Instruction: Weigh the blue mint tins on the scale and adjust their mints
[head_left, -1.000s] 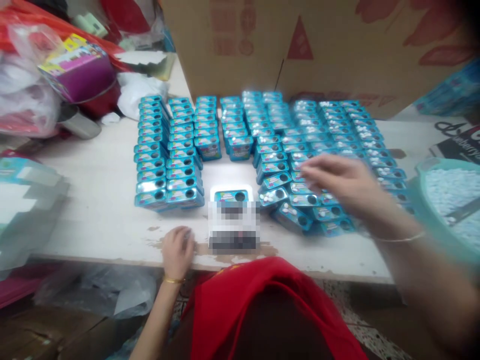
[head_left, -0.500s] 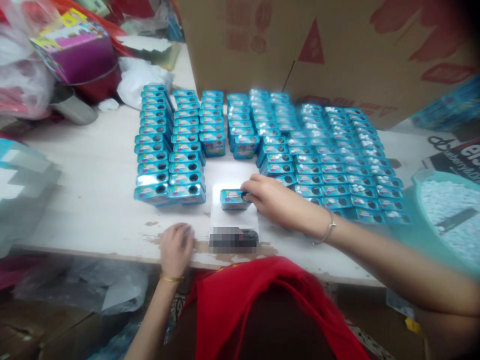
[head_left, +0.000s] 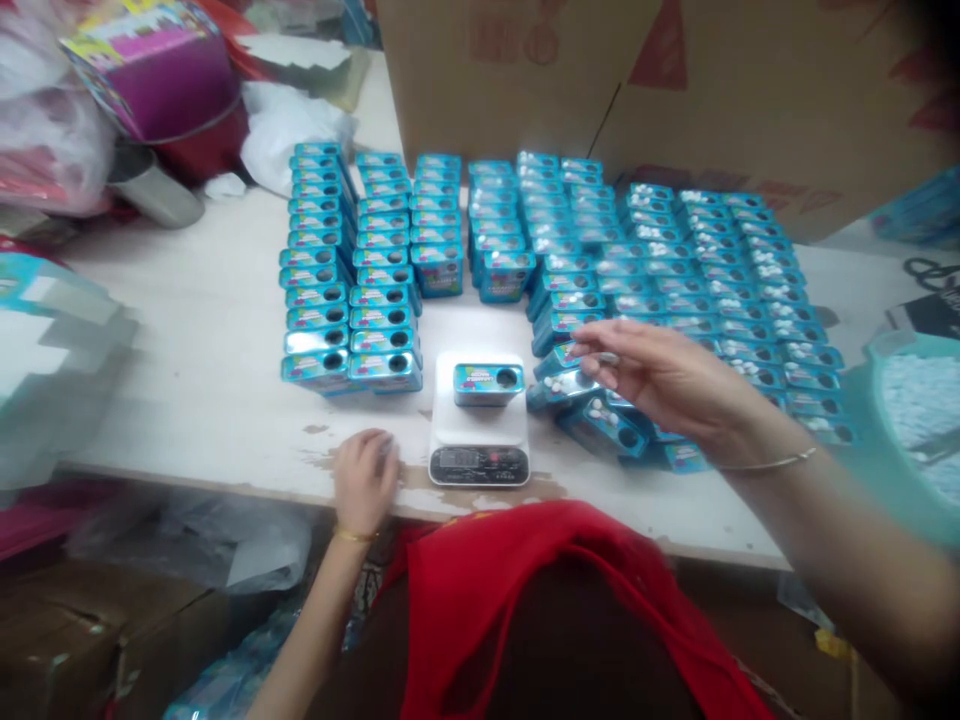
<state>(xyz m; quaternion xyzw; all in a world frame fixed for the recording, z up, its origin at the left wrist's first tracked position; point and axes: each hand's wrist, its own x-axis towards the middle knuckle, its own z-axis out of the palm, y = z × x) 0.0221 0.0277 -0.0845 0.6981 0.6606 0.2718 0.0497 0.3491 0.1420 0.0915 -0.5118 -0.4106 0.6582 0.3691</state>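
A blue tin (head_left: 487, 385) with a dark round opening at one end stands on a small white kitchen scale (head_left: 480, 430). My left hand (head_left: 366, 478) rests on the table's front edge left of the scale, fingers loosely bent and apart, holding nothing. To the right, my right hand (head_left: 660, 380) hovers over the blue tins, its fingertips drawn together; whatever they pinch is too small to make out. Just below those fingers, a tilted tin (head_left: 604, 425) has white pellets on its top. The scale's readout is not legible.
Rows of similar tins (head_left: 386, 300) fill the table's middle and right, many topped with pellets. A turquoise tub (head_left: 885, 400) of pellets stands at the right. Behind is a large cardboard box (head_left: 525, 90). At the back left are a metal cup (head_left: 157, 190) and plastic bags.
My right hand has let go of the tin on the scale and moved right, over the tilted tins. My left hand stays beside the scale. The view has shifted slightly.
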